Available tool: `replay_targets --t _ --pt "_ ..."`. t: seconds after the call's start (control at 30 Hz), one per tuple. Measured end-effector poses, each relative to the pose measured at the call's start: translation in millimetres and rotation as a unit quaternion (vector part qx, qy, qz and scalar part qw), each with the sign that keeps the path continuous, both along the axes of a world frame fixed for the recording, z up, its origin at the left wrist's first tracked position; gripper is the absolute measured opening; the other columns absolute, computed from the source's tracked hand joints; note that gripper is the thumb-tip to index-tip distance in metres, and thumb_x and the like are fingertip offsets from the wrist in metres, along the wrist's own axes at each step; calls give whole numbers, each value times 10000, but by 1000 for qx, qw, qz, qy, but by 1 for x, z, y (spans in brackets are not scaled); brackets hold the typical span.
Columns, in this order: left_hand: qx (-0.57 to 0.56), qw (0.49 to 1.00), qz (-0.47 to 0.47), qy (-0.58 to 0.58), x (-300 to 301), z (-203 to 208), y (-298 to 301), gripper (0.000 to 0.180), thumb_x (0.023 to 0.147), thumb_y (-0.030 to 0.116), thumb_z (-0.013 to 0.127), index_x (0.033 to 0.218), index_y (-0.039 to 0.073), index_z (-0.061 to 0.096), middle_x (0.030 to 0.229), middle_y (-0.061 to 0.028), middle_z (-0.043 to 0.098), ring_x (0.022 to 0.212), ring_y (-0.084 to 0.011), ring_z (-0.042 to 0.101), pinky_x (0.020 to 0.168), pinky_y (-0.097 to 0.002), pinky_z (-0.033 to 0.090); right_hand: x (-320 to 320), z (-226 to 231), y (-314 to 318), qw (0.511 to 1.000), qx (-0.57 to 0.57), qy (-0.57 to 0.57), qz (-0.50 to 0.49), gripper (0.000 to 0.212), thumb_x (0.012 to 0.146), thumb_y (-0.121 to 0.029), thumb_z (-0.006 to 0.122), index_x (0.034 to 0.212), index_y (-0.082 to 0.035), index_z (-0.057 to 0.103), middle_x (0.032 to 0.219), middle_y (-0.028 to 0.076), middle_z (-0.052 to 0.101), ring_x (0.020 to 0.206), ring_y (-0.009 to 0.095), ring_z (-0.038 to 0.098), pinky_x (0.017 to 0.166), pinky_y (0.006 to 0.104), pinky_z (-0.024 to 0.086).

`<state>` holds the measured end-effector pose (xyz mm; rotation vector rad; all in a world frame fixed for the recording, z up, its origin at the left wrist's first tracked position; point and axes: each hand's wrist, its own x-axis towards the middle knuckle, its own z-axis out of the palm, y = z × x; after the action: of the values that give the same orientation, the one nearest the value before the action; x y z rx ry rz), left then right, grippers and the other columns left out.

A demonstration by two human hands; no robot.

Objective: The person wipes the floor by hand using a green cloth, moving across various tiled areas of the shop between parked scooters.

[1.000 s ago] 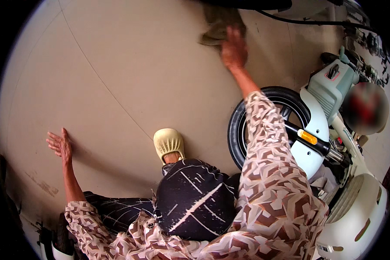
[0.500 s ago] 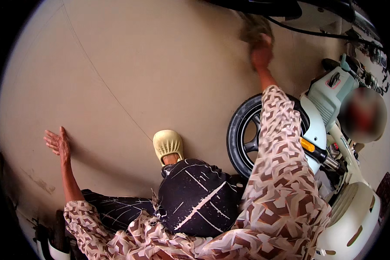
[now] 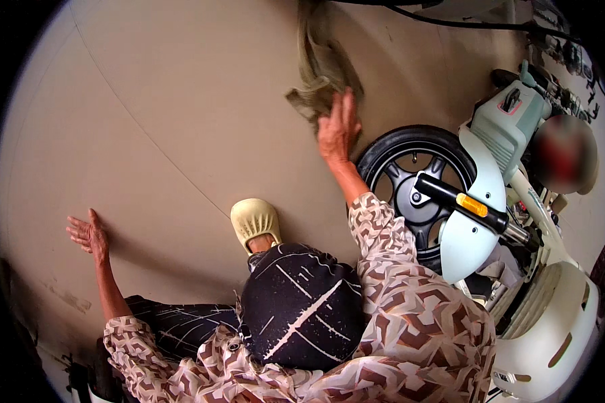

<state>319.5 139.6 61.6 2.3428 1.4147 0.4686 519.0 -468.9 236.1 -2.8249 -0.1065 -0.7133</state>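
Note:
My left hand (image 3: 89, 233) is flat with spread fingers on the beige floor (image 3: 168, 101), away at the left. Nothing is in it. My right hand (image 3: 339, 131) is ahead of me, pressing and gripping the near end of a crumpled olive-grey rag (image 3: 324, 60). The rag trails away from my fingers across the floor toward the far edge of the view. Part of it is under my hand. Just right of my right forearm stands the black wheel (image 3: 417, 138) of a pale blue scooter.
The scooter's pale blue fender (image 3: 494, 178) and black fork tube with an orange reflector (image 3: 472, 205) lie to the right. A white curved body panel (image 3: 551, 336) is at the lower right. A black cable (image 3: 464, 25) crosses the far right. My yellow shoe (image 3: 255, 218) rests in the middle.
My right hand has swept the rag left and a little nearer, away from the far right; more of the wheel shows. My left hand stays on the floor.

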Motion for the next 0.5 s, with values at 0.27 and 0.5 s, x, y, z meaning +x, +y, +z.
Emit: replay_targets --t 0.27,0.5 --pt "-5 1000 -23 4 8 8 -9 1020 747 859 327 1504 273 -27 1569 -103 -95 1434 -349 -81 1086 -602 37 151 51 -118 959 86 3 -270 544 967 -276 373 1438 -28 259 1523 166 183 1323 356 329 1070 523 282" --pt "7 1000 0 22 -10 24 0 1017 751 854 329 1504 274 -32 1568 -107 -101 1435 -348 -84 1095 -586 31 27 -23 -14 970 130 83 -185 668 957 -378 415 1482 -56 158 1557 170 44 1417 352 149 1100 561 211"
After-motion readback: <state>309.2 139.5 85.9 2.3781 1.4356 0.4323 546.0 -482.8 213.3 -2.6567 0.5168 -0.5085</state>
